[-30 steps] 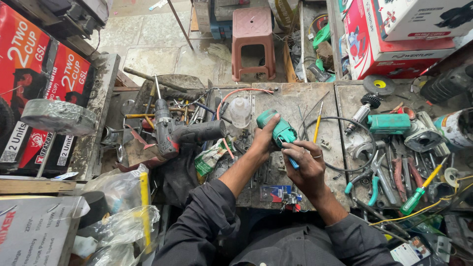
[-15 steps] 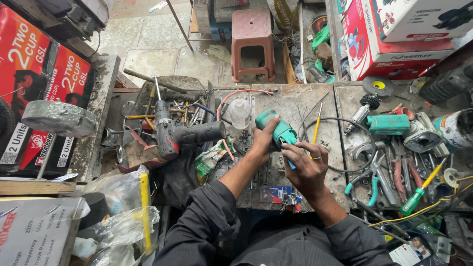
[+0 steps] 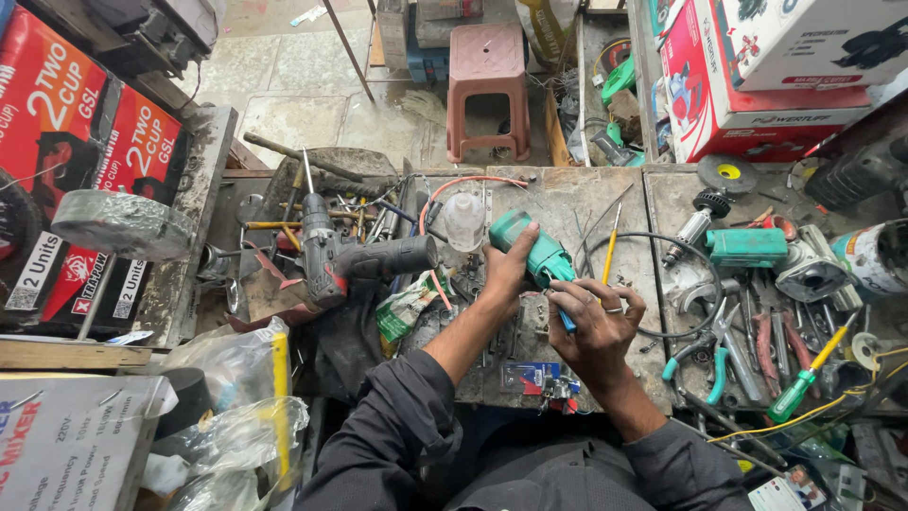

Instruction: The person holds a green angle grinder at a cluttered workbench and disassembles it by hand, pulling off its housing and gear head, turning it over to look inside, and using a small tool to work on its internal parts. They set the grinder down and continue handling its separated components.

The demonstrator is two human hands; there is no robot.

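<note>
My left hand [image 3: 506,270] grips a green power tool body [image 3: 530,248] over the middle of a cluttered metal workbench [image 3: 577,203]. My right hand [image 3: 596,326] is closed around a thin blue-handled tool [image 3: 566,320] held against the near end of the green body. A ring sits on one finger of the right hand. Both dark sleeves reach in from the bottom of the view.
A dark drill [image 3: 364,260] lies left of the hands beside a clear plastic bottle [image 3: 464,220]. Pliers [image 3: 714,350], screwdrivers [image 3: 804,378], a green motor housing [image 3: 747,246] and cable crowd the right. A pink stool [image 3: 488,80] stands beyond; boxes [image 3: 766,66] stack at both sides.
Both hands and the green tool body have shifted only slightly; the grip stays the same.
</note>
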